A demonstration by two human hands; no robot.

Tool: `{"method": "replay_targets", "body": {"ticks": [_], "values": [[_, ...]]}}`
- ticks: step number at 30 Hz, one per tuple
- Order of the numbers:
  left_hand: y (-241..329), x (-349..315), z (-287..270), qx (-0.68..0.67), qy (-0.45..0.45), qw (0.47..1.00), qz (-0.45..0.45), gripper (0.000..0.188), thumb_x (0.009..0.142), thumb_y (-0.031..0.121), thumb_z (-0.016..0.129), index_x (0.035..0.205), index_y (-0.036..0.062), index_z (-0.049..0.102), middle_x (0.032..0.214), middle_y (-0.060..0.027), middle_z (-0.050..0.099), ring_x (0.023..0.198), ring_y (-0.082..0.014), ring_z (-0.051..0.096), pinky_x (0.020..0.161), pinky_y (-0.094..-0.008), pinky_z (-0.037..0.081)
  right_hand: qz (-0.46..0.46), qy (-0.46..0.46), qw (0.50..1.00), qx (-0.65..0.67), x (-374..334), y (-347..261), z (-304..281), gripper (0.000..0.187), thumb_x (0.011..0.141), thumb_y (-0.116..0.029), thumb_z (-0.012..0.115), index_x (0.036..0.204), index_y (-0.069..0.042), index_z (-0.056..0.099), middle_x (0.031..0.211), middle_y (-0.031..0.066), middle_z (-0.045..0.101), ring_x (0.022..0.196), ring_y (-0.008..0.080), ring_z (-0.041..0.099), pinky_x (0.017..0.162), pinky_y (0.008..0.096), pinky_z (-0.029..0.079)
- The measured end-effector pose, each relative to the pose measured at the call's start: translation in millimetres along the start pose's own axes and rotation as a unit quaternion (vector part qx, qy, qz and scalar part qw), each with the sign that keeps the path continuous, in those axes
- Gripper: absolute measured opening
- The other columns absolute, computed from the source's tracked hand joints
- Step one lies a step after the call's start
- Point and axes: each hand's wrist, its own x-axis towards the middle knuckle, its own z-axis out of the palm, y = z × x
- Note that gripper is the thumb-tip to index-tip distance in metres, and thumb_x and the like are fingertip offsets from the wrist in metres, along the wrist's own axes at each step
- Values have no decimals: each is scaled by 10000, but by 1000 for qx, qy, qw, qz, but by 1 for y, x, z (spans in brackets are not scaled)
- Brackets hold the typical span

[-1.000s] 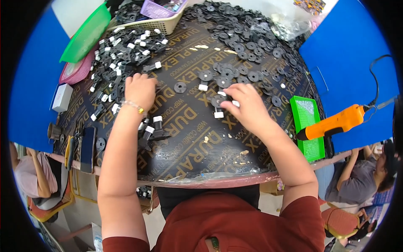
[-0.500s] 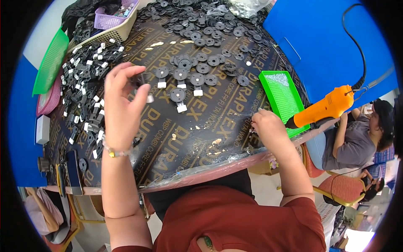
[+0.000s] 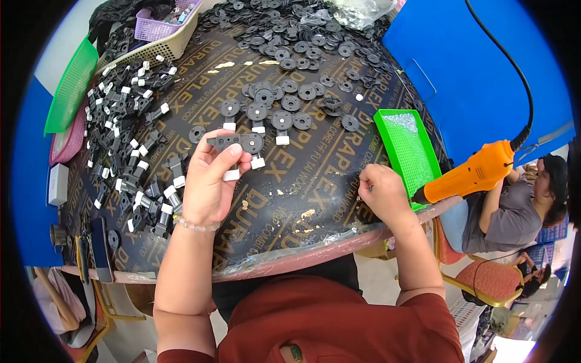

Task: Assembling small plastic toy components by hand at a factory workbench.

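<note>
- The dark brown printed-film bench (image 3: pixel 302 181) carries heaps of black plastic discs (image 3: pixel 302 42).
- A flat green mesh tray (image 3: pixel 407 151) lies just beside the right hand.
- The left hand (image 3: pixel 209 181) pinches a black plastic bracket with a round disc end (image 3: pixel 237 142), raised above the bench.
- The right hand (image 3: pixel 382 192) is curled narrow near the bench edge; what it holds cannot be told.
</note>
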Motion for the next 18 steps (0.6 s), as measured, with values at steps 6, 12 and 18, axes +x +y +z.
{"method": "replay_targets", "body": {"ticks": [6,12,18], "values": [[-2,-1,0,-103,-95,987,-80,379,973,104,511,1322,-43,489,1132,-163,617,968,-231,635,888,-353,532,35,-15,996,83,9,-1,-5,108,753,22,674,772,-34,583,756,118,606,738,322,613,654,407,501],[-13,-8,18,-3,-99,991,-90,408,999,118,503,1377,-28,454,1218,-224,616,1069,-279,652,945,-376,537,48,-68,964,254,49,-35,-27,49,885,-54,641,884,-7,628,937,86,578,790,202,584,695,298,470],[-20,-12,19,-7,-115,988,-107,353,1017,89,490,1357,-3,469,1170,-186,648,1059,-269,666,910,-376,539,-29,-140,901,409,97,-79,-14,85,917,-92,619,912,-7,614,943,55,570,797,124,552,696,255,447]]}}
